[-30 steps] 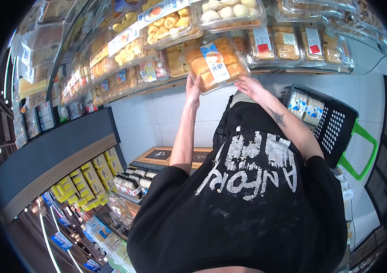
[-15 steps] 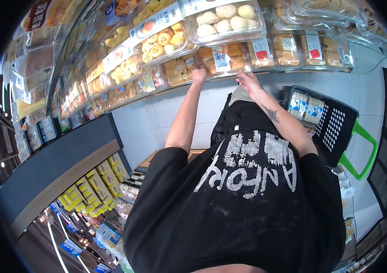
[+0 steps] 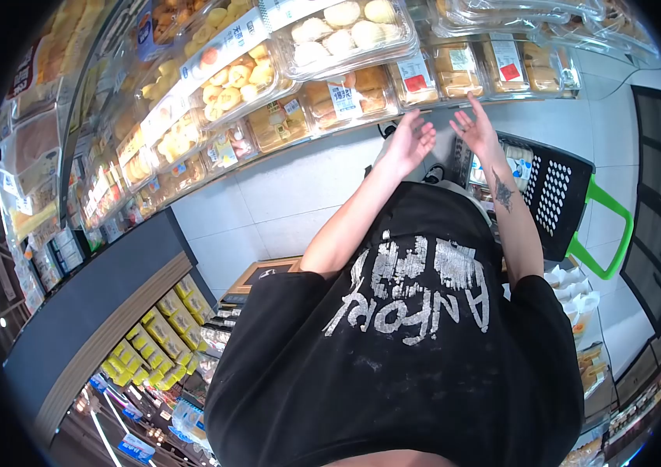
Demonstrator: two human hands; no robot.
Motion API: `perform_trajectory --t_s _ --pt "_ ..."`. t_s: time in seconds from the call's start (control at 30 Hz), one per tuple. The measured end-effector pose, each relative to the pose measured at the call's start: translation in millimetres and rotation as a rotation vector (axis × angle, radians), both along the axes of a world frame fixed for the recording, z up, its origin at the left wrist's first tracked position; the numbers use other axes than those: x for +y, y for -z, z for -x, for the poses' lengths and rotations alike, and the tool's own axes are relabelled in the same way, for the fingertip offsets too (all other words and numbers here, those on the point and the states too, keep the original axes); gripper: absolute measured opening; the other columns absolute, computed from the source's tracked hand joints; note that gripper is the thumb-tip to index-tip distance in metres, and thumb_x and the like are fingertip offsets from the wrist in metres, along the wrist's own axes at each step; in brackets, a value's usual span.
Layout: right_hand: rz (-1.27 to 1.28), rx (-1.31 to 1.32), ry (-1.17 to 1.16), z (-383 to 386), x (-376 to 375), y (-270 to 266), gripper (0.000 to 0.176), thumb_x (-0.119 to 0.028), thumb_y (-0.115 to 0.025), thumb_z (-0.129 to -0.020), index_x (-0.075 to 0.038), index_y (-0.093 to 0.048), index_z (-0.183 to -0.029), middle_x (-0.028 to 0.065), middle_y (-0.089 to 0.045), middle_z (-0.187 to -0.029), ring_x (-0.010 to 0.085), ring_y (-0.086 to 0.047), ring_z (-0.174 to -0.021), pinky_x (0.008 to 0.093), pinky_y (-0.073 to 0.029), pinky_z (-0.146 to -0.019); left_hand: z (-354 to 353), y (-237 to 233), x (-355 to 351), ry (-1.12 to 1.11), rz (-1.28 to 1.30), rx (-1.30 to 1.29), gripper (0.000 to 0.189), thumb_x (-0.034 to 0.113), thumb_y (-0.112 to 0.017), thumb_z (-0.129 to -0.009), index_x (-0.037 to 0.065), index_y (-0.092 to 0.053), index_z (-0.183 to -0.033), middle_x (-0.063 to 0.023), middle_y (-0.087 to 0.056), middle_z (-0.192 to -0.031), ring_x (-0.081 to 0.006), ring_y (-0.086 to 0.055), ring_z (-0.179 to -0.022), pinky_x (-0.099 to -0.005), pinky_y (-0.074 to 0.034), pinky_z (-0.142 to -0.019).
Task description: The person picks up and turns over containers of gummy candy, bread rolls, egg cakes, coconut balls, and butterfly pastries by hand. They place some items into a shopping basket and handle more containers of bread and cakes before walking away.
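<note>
My left hand [image 3: 410, 145] is in the air in front of the shelf edge, fingers apart, holding nothing. To its right, my right hand [image 3: 476, 127] is also open, its fingertips close to the front of the lowest shelf row. Nearest to both hands are clear plastic boxes of bread, among them a pack with a red label [image 3: 416, 78] and a pack with a white label [image 3: 459, 68]. Left of these lies a wider bread box with a blue-and-white label [image 3: 350, 99]. A clear tray of round, powdered buns [image 3: 342, 35] rests on the row above.
A black shopping basket [image 3: 556, 194] with a green handle [image 3: 614, 229] stands on the tiled floor to my right, with packs inside. Yellow packets [image 3: 159, 335] hang at the lower left. A dark counter panel [image 3: 105, 288] runs along the left.
My left hand has left the front of the bread boxes and moved right. My right hand has shifted right too. The view has turned, so the shelf appears farther left.
</note>
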State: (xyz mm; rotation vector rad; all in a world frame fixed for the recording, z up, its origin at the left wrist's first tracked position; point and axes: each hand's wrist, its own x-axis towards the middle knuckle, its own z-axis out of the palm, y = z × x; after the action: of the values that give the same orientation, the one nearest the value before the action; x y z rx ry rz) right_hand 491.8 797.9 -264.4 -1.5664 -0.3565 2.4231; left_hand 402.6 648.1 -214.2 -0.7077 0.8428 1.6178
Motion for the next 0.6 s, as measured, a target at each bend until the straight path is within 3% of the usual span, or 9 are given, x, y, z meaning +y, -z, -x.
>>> perform_trajectory --t_s 0.1,0.13,0.23,0.27,0.37,0.4,0.53,0.6 --pt "-0.138 0.014 -0.046 12 7 11 0.077 -0.035 -0.074 -0.067 -0.010 -0.034 -0.129 0.0173 -0.023 -0.129 0.0238 -0.028 -0.119 0.0390 -0.035 -0.092 -2 37 26 -0.079 0.132 0.004 0.075 0.043 -0.063 -0.076 0.004 -0.023 -0.126 -0.0108 -0.040 -0.100 -0.0145 -0.048 -0.074 -0.0277 -0.045 -0.067" --pt "-0.148 -0.018 -0.026 16 6 8 0.071 -0.034 -0.072 -0.069 -0.008 -0.037 -0.126 0.0150 -0.030 -0.125 0.0234 -0.030 -0.117 0.0370 -0.035 -0.092 -1 45 29 -0.062 0.191 0.075 0.082 0.049 -0.067 -0.070 0.005 -0.026 -0.126 -0.0094 -0.035 -0.108 -0.0136 -0.046 -0.079 -0.0270 -0.045 -0.069" --pt "-0.150 0.103 0.016 18 6 13 0.053 -0.028 -0.070 -0.073 -0.007 -0.045 -0.115 0.0110 -0.040 -0.113 0.0199 -0.037 -0.110 0.0343 -0.038 -0.091 2 63 32 -0.167 0.294 0.070 0.063 0.047 -0.069 -0.069 0.014 -0.036 -0.111 0.0005 -0.042 -0.084 -0.0098 -0.046 -0.070 -0.0248 -0.043 -0.066" --pt "-0.122 0.118 0.015 15 6 7 0.043 -0.025 -0.068 -0.075 -0.007 -0.048 -0.108 0.0086 -0.043 -0.110 0.0180 -0.040 -0.105 0.0315 -0.039 -0.088 2 66 29 -0.175 0.297 0.049 0.061 0.046 -0.070 -0.068 0.015 -0.037 -0.108 0.0013 -0.042 -0.083 -0.0100 -0.046 -0.070 -0.0261 -0.043 -0.066" --pt "-0.064 0.211 0.024 -1 6 16 0.035 -0.021 -0.067 -0.075 -0.008 -0.051 -0.104 0.0053 -0.048 -0.103 0.0131 -0.046 -0.090 0.0254 -0.042 -0.077 -4 63 13 -0.084 0.202 0.129 0.083 0.046 -0.071 -0.067 0.008 -0.027 -0.126 -0.0061 -0.035 -0.108 -0.0137 -0.045 -0.084 -0.0257 -0.043 -0.072" --pt "-0.099 0.225 -0.013 -7 8 20 0.033 -0.020 -0.066 -0.076 -0.008 -0.051 -0.103 0.0036 -0.049 -0.099 0.0113 -0.047 -0.084 0.0239 -0.041 -0.073 -7 70 8 -0.058 0.231 0.127 0.083 0.041 -0.072 -0.067 0.008 -0.026 -0.127 -0.0059 -0.035 -0.109 -0.0134 -0.043 -0.088 -0.0301 -0.039 -0.083" --pt "-0.144 0.193 -0.069 -37 -4 3 0.028 -0.017 -0.065 -0.076 -0.009 -0.053 -0.100 -0.0020 -0.054 -0.087 0.0058 -0.047 -0.069 0.0190 -0.036 -0.060 -28 56 -16 -0.010 0.296 0.379 0.082 0.031 -0.072 -0.068 0.008 -0.022 -0.130 -0.0073 -0.040 -0.109 -0.0164 -0.041 -0.101 -0.0357 -0.027 -0.095" --pt "-0.202 0.111 -0.076 -59 -11 2 0.029 -0.017 -0.066 -0.074 -0.011 -0.053 -0.099 -0.0031 -0.056 -0.090 0.0051 -0.048 -0.070 0.0201 -0.036 -0.061 -36 49 -35 0.043 0.183 0.356 0.079 0.034 -0.069 -0.070 0.009 -0.024 -0.130 -0.0073 -0.041 -0.113 -0.0174 -0.040 -0.104 -0.0349 -0.028 -0.094"
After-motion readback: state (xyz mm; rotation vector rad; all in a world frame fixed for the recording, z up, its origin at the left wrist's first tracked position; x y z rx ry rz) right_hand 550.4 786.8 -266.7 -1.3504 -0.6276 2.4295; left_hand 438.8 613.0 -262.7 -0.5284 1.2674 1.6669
